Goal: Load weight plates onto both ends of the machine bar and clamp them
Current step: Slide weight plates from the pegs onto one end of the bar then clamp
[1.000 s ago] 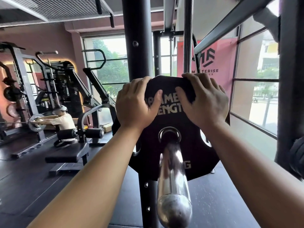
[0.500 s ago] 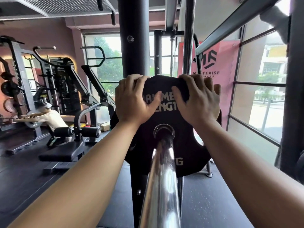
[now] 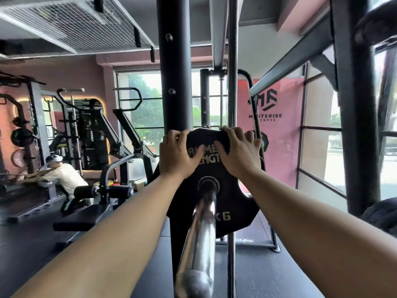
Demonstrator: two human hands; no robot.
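A black weight plate (image 3: pixel 227 203) with white lettering sits on the chrome bar sleeve (image 3: pixel 199 237), far along it from the sleeve's rounded end near me. My left hand (image 3: pixel 177 157) grips the plate's top left rim, fingers curled over the edge and thumb on the face. At the top right rim my right hand (image 3: pixel 238 152) holds it the same way. Both arms are stretched out straight. No clamp shows on the sleeve.
A black upright post (image 3: pixel 174 82) and a thin steel guide rod (image 3: pixel 232 104) stand just behind the plate. A second dark frame post (image 3: pixel 352 104) rises at the right by the windows. A padded bench (image 3: pixel 77 220) and a person exercising (image 3: pixel 62 177) are at the left.
The plate has slid farther along the sleeve away from me, with both hands on its top rim. More bare chrome now shows between the plate and the sleeve's end.
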